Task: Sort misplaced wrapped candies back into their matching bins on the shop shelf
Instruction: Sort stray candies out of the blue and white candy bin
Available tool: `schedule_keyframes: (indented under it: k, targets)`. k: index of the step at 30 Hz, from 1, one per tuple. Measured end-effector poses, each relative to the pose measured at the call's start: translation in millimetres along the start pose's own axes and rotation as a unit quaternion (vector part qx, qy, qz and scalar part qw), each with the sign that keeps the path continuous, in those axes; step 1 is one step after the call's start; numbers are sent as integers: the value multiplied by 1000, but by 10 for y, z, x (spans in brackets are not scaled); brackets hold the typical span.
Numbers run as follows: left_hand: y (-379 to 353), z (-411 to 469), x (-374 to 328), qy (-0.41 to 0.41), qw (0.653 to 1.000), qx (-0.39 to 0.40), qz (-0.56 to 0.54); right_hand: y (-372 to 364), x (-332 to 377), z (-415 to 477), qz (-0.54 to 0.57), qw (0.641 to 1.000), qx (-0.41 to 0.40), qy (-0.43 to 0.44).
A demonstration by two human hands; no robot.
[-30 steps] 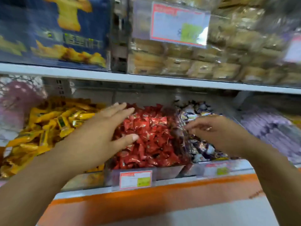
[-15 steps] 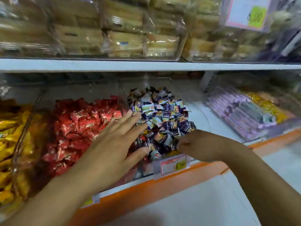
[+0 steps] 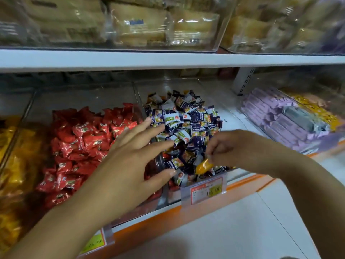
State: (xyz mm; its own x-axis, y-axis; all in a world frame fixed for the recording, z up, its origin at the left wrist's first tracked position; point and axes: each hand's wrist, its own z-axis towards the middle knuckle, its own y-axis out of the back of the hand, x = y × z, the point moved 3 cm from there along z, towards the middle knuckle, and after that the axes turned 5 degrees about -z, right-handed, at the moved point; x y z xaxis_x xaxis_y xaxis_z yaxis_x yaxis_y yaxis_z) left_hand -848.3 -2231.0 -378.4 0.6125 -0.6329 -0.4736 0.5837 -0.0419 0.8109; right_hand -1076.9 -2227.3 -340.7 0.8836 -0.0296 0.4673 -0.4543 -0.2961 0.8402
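The right hand (image 3: 229, 148), pinching a yellow candy (image 3: 203, 165) above the blue bin (image 3: 231, 116), should lift it straight out, while the left hand (image 3: 130, 159) is spread open, holding nothing.

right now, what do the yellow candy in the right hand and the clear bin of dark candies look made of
Yellow candy, pinched by the right hand: likely thin plastic film, glossy, since it shows bright highlights. Clear bin: probably rigid acrylic or similar plastic, smooth and transparent; the shelf shows through its walls.

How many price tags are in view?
2: one price tag on the dark-wrapper bin's front, another at lower left, partly behind the left forearm. Others may be hidden.
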Motion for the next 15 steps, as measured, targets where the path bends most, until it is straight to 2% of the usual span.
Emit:
schedule_keyframes:
  k: [4, 7, 9, 11, 13, 15]
  targets:
    - [51, 99, -91, 2, 999, -50, 5, 199, 270, -50, 127, 980, -124, 84]
    - [84, 184, -177, -2, 996, -91, 7, 48, 548, -33, 216, 955, -122, 163]
    - [143, 186, -177, 1, 991, -131, 21, -33, 601, 7, 251, 946, -124, 161]
    - [226, 152, -87, 36, 987, -156, 17, -48, 519, 84, 217, 958, -136, 129]
    - [288, 94, 11, 66, 985, -157, -13, -93, 387, 184, 119, 980, -117, 106]
    - [303, 52, 77, 85, 985, -145, -50, -239, 314, 288, 0, 989, -78, 123]
